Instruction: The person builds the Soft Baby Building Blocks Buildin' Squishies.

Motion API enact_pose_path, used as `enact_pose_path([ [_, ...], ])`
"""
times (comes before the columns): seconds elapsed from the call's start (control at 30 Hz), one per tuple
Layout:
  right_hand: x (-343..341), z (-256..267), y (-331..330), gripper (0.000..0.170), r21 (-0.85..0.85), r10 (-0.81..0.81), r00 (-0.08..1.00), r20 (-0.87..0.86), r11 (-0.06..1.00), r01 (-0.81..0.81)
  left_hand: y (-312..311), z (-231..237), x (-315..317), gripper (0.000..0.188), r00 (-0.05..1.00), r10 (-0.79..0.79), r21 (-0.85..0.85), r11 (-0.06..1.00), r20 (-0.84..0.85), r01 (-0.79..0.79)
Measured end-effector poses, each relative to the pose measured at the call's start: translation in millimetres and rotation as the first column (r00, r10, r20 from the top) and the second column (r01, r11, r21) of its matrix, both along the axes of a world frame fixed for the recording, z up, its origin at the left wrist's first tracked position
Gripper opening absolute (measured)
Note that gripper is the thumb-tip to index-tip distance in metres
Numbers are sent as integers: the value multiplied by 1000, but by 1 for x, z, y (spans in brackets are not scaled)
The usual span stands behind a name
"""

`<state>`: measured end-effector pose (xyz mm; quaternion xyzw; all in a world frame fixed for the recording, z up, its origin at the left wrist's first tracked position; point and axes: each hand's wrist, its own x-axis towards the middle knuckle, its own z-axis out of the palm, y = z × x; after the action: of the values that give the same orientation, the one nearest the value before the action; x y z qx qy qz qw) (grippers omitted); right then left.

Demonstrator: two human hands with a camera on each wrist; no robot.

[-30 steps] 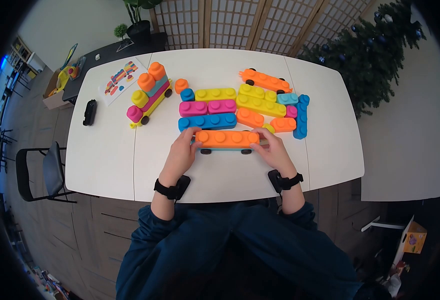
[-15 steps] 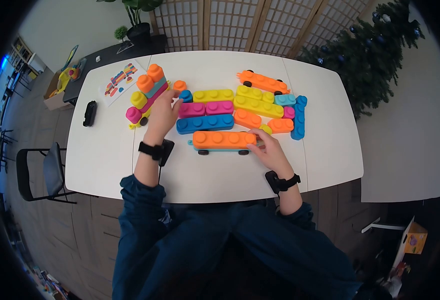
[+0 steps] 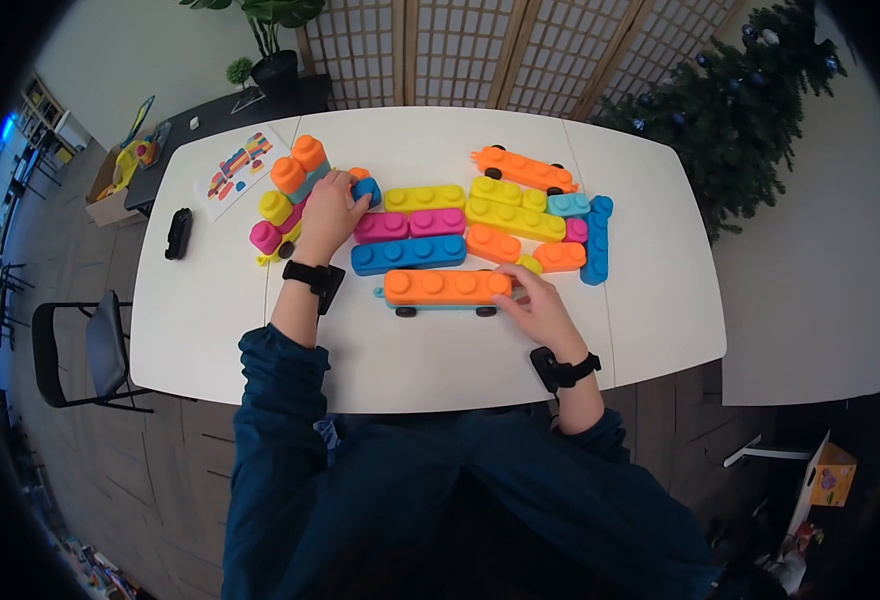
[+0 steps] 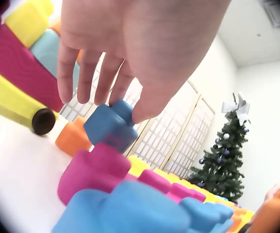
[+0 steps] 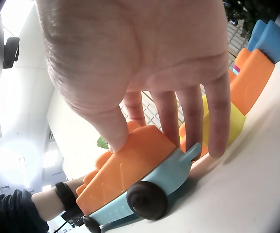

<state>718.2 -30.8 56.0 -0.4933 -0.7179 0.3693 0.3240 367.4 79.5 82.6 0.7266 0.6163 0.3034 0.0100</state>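
Left hand (image 3: 327,217) pinches a small blue block (image 3: 366,191), which could slip if off-centre; right hand (image 3: 545,315) grips a long orange block (image 3: 447,289), whose wheeled base (image 5: 175,170) a push could roll.

"Where does the head view look from?"
"High over the near side of the white table (image 3: 440,370), forward and down, far enough back for the whole tabletop"
"And the left wrist view?"
"Low and close by the left hand (image 4: 144,43), facing past its fingers, the small blue block (image 4: 106,124) near, the tree (image 4: 222,158) well beyond"
"The right one?"
"Close under the right hand (image 5: 144,48), tilted, the orange-topped car (image 5: 130,162) large ahead"
"Any overlap?"
"The head view shares the block with the left wrist, the car with the right"
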Motion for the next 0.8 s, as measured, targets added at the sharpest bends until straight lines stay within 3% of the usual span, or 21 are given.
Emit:
enact_pose_path([
  [0.03,0,0,0,44,17,6,1000,17,1000,-6,-6,5,-1,33,1000,1,-2,1000,-2,-1],
  [0.1,-1,1,0,44,15,4,1000,13,1000,-4,-23,17,-2,30,970,-68,-19,997,233,74],
  [0.13,-1,1,0,44,15,-1,1000,10,1000,1,-36,25,-1,30,971,-68,-18,997,231,74],
  [0.2,-2,0,-1,44,10,-7,1000,0,1000,7,-65,37,4,29,832,-180,-131,949,524,288],
  [0.4,-1,-1,-1,45,-10,-13,1000,-3,1000,13,-111,26,22,34,764,-329,-164,857,555,488],
  [0.8,-2,6,-2,43,-69,3,1000,-11,998,-3,-115,14,23,40,787,-307,-225,846,535,483],
])
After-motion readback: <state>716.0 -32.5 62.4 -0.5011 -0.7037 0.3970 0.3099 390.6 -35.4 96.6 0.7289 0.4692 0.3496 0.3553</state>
